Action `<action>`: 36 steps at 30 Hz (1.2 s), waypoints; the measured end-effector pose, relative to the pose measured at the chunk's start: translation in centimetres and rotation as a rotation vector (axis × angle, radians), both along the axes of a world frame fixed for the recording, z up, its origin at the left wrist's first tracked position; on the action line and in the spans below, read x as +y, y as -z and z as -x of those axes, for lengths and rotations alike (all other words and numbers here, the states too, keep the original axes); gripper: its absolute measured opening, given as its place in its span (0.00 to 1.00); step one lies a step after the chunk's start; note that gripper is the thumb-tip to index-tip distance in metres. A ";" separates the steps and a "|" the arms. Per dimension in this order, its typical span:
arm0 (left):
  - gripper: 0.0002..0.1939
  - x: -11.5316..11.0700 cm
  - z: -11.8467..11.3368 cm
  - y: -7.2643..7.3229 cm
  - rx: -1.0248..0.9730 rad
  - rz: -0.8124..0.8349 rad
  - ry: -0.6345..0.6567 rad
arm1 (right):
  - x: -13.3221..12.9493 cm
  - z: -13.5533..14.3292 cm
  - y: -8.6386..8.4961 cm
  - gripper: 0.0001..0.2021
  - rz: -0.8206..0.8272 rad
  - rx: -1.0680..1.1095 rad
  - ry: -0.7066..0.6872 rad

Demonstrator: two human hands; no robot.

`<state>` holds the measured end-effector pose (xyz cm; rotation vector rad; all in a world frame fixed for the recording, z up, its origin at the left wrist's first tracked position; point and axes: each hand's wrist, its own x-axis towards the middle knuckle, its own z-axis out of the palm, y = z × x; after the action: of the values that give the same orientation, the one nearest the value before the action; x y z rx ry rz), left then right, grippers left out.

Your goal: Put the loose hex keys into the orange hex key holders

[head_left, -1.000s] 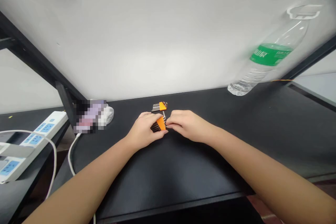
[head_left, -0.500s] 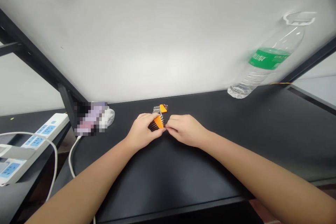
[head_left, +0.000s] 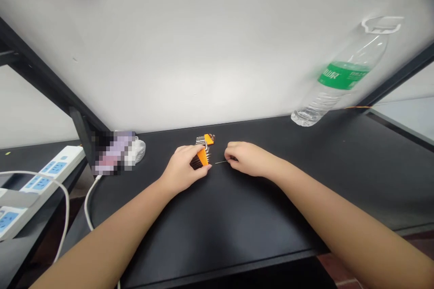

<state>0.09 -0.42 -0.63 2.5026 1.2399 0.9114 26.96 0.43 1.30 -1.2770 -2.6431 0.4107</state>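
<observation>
My left hand (head_left: 183, 169) grips an orange holder (head_left: 203, 157) with several metal hex keys in it, between thumb and fingers, just above the black table. To its right my right hand (head_left: 246, 158) is closed on a thin metal key (head_left: 221, 162), whose tip points left toward the holder without touching it. Behind them a second orange holder (head_left: 209, 139) with several metal keys lies on the table, close to the fingertips of my left hand.
On the black table (head_left: 210, 226), a clear bottle with a green label (head_left: 343, 75) leans by the wall at the right. A white power strip (head_left: 44, 180), white cables and a crumpled white item (head_left: 136, 151) are at the left.
My right hand has moved right, away from the holder, and the thin key now shows between its fingers. My left hand still grips the holder. The view has shifted slightly.
</observation>
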 end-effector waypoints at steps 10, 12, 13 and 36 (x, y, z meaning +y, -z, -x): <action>0.25 0.0 0.1 0.2 0.043 -0.032 0.020 | -1.4 1.4 -1.0 0.08 0.004 0.073 -0.068; 0.26 0.1 0.1 0.3 0.045 -0.036 0.017 | -1.5 1.6 -1.1 0.08 0.006 0.139 -0.087; 0.26 0.1 0.1 0.4 0.047 -0.038 0.017 | -1.6 1.7 -1.1 0.08 0.000 0.158 -0.093; 0.25 0.0 0.1 0.3 0.034 -0.036 0.026 | -1.9 1.7 -1.5 0.07 -0.085 0.182 -0.121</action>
<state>-0.02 -0.42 -0.97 2.5664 1.2084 0.8961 25.25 -1.46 2.79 -1.0076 -2.5621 0.4060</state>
